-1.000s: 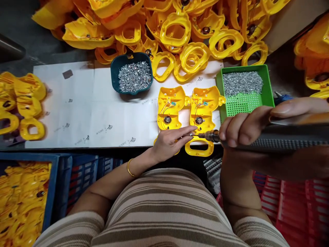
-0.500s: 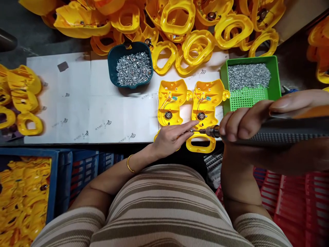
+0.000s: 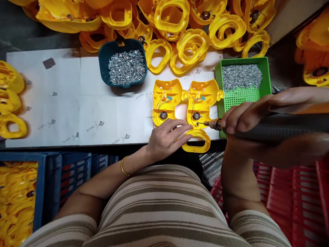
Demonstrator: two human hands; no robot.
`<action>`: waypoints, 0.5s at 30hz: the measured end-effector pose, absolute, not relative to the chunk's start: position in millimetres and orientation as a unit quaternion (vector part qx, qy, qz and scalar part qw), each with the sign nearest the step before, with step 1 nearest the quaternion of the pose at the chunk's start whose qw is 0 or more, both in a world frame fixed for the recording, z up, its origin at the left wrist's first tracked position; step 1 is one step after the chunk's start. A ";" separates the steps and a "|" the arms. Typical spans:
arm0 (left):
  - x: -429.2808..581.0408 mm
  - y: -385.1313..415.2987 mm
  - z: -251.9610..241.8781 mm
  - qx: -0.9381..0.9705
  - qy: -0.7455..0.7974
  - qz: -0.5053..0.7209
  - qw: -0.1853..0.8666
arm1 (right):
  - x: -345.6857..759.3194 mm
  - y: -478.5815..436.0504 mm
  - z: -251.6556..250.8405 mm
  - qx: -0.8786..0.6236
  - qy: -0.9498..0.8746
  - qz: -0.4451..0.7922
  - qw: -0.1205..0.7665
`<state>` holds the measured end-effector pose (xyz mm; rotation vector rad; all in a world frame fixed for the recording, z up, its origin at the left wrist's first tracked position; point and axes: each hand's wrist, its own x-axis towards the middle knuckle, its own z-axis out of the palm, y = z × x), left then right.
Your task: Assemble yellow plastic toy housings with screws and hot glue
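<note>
Bare sheet (image 3: 77, 103) left of housings (image 3: 167, 94); pile (image 3: 177, 17) behind

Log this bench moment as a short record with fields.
Left hand: open, fingers laid on the lower ends of both shells.
Right hand: shut on electric screwdriver.
Bit: on right shell, beside its speaker.
Left shell: inside up, wires and speaker showing.
Containers: teal bowl and green tray, both holding screws.
Behind: pile of yellow shells.
</note>
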<state>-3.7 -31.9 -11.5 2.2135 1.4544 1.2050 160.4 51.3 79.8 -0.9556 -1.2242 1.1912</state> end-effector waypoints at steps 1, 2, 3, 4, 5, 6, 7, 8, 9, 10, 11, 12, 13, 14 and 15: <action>-2.7 -33.3 -12.1 0.773 0.501 0.375 0.103 | 157.3 54.3 73.5 -0.365 -0.526 0.492 0.589; -1.2 -34.6 -12.6 0.791 0.501 0.338 0.096 | 153.7 57.2 66.4 -0.330 -0.530 0.482 0.614; 0.9 -35.7 -13.0 0.807 0.496 0.307 0.094 | 150.2 59.7 59.2 -0.307 -0.534 0.476 0.628; 3.3 -36.6 -13.1 0.817 0.493 0.285 0.093 | 147.0 61.8 52.3 -0.301 -0.539 0.473 0.629; 5.9 -37.1 -12.9 0.824 0.490 0.270 0.094 | 144.6 63.4 46.2 -0.299 -0.542 0.463 0.635; 8.4 -37.4 -12.5 0.828 0.488 0.258 0.094 | 142.8 64.5 41.4 -0.300 -0.544 0.450 0.642; 10.7 -37.4 -11.9 0.832 0.487 0.248 0.095 | 141.8 65.1 38.0 -0.302 -0.546 0.444 0.643; 12.5 -37.1 -11.3 0.835 0.487 0.237 0.096 | 141.2 65.3 35.8 -0.303 -0.549 0.445 0.639; 13.9 -36.8 -10.7 0.838 0.487 0.225 0.097 | 140.9 65.3 34.7 -0.302 -0.548 0.452 0.635; 14.9 -36.4 -10.3 0.842 0.486 0.214 0.098 | 140.5 65.2 34.2 -0.298 -0.546 0.463 0.632; 15.5 -36.0 -10.0 0.845 0.484 0.204 0.098 | 140.0 65.1 34.1 -0.288 -0.546 0.473 0.629; 15.8 -35.6 -10.0 0.848 0.482 0.197 0.097 | 139.2 65.2 34.1 -0.278 -0.545 0.479 0.630; 16.1 -35.4 -10.1 0.851 0.480 0.190 0.096 | 138.2 65.4 33.9 -0.269 -0.545 0.481 0.632; 16.3 -35.2 -10.5 0.855 0.476 0.183 0.096 | 136.9 65.8 33.5 -0.264 -0.545 0.480 0.635; 16.7 -35.1 -11.0 0.858 0.473 0.176 0.098 | 135.6 66.2 33.0 -0.261 -0.545 0.481 0.636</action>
